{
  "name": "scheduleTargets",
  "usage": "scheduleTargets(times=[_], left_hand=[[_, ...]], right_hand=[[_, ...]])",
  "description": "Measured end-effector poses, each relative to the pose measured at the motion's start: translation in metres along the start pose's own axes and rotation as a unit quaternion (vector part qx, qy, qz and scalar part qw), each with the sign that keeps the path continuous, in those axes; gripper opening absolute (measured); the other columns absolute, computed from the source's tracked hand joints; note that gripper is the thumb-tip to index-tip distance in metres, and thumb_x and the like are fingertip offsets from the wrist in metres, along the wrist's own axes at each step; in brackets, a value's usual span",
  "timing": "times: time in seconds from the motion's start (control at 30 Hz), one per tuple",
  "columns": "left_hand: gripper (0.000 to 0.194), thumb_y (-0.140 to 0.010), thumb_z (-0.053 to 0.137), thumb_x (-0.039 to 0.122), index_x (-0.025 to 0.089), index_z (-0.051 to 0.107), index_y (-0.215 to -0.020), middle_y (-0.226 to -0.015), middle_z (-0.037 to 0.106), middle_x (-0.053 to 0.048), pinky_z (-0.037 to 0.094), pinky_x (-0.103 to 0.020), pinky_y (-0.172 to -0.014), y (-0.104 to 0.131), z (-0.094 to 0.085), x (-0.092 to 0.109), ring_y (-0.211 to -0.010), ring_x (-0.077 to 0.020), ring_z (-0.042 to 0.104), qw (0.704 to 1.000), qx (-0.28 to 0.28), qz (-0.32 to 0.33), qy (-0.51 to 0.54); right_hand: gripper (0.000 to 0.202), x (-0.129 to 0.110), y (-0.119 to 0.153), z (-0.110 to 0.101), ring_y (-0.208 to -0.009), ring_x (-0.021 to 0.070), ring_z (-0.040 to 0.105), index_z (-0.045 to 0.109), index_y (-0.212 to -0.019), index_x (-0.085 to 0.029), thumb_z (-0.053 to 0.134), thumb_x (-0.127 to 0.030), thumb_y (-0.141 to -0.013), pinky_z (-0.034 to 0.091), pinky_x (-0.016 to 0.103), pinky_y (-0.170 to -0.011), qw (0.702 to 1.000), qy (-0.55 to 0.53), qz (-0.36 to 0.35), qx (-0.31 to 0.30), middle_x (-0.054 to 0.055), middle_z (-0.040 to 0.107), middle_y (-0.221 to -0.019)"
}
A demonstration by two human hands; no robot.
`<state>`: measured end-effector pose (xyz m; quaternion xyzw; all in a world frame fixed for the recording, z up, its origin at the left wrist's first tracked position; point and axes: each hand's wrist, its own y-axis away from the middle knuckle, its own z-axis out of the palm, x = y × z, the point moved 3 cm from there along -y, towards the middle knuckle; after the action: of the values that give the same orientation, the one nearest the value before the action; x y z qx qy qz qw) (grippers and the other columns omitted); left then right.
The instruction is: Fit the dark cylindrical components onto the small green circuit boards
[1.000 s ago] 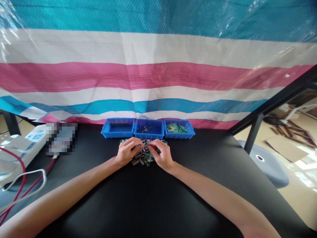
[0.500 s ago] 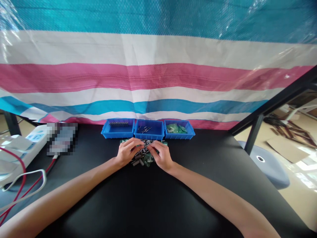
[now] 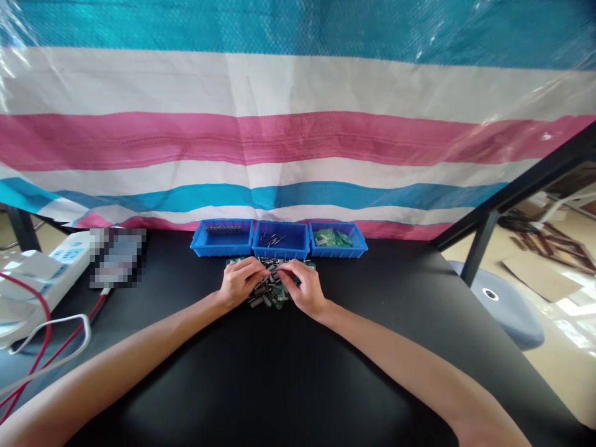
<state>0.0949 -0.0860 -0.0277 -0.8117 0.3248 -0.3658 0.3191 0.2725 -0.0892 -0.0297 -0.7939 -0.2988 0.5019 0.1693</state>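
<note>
A pile of small parts (image 3: 261,298), with grey cylinders, thin metal pieces and green packets, lies on the black table. My left hand (image 3: 243,280) is over the pile's left side, its fingers pinched together on something too small to make out. Over the right side, my right hand (image 3: 302,287) has its thumb and forefinger close together; what they hold, if anything, is too small to tell. Just behind the pile stand three blue bins: the left bin (image 3: 222,250) holds a row of cylinders, the middle bin (image 3: 280,252) thin dark pins, the right bin (image 3: 339,252) green packets.
On the left of the black table (image 3: 261,379) lie a white power strip (image 3: 69,251), red and white cables (image 3: 69,340) and a blurred-out device (image 3: 118,257). A striped sheet (image 3: 279,139) hangs behind the bins. A grey stool (image 3: 512,310) stands at the right.
The fingers of my left hand have drawn closer together over the pile. My right hand has barely moved. The whole view has shifted slightly.
</note>
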Motion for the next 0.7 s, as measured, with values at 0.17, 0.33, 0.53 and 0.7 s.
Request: scheduleTargets(times=[0.17,0.33,0.53,0.7], left_hand=[[0.015,-0.088,0.062,0.026,0.016,0.067,-0.078,-0.072,0.068,-0.002,0.049,-0.017,-0.061,0.0001,-0.0004,-0.0001,-0.065,-0.0096,0.064,1.0,-0.004,0.009,0.0],[0.012,-0.086,0.064,0.024,0.019,0.07,-0.095,-0.089,0.075,-0.004,0.054,-0.018,-0.072,-0.0004,-0.0014,0.0042,-0.079,-0.0121,0.071,0.999,0.019,0.038,-0.013],[0.019,-0.092,0.054,0.016,0.018,0.067,-0.105,-0.096,0.075,-0.004,0.054,-0.019,-0.078,0.0004,-0.0046,0.006,-0.087,-0.0131,0.072,1.0,-0.003,0.001,0.004],[0.022,-0.095,0.048,0.016,0.015,0.066,-0.106,-0.089,0.075,-0.005,0.052,-0.017,-0.073,0.0028,-0.0049,0.0032,-0.078,-0.0109,0.071,0.998,-0.031,-0.045,0.006]], right_hand=[[0.017,0.0019,0.0007,0.0015,-0.073,0.0156,0.061,0.064,-0.086,-0.019,0.052,-0.026,-0.095,0.048,0.025,-0.069,1.0,-0.002,-0.006,0.002,0.004,0.064,-0.079],[0.019,0.0025,0.0006,0.0026,-0.069,0.0146,0.06,0.064,-0.082,-0.017,0.052,-0.025,-0.094,0.046,0.024,-0.065,1.0,0.008,-0.005,-0.001,0.004,0.063,-0.076],[0.022,0.0015,0.0002,0.0021,-0.063,0.0137,0.057,0.064,-0.076,-0.017,0.052,-0.025,-0.093,0.043,0.024,-0.059,1.0,0.017,0.01,-0.003,0.002,0.06,-0.069],[0.02,0.0016,0.0009,0.0014,-0.065,0.0142,0.058,0.064,-0.078,-0.017,0.052,-0.024,-0.093,0.044,0.025,-0.062,1.0,0.006,0.011,0.013,0.003,0.061,-0.072]])
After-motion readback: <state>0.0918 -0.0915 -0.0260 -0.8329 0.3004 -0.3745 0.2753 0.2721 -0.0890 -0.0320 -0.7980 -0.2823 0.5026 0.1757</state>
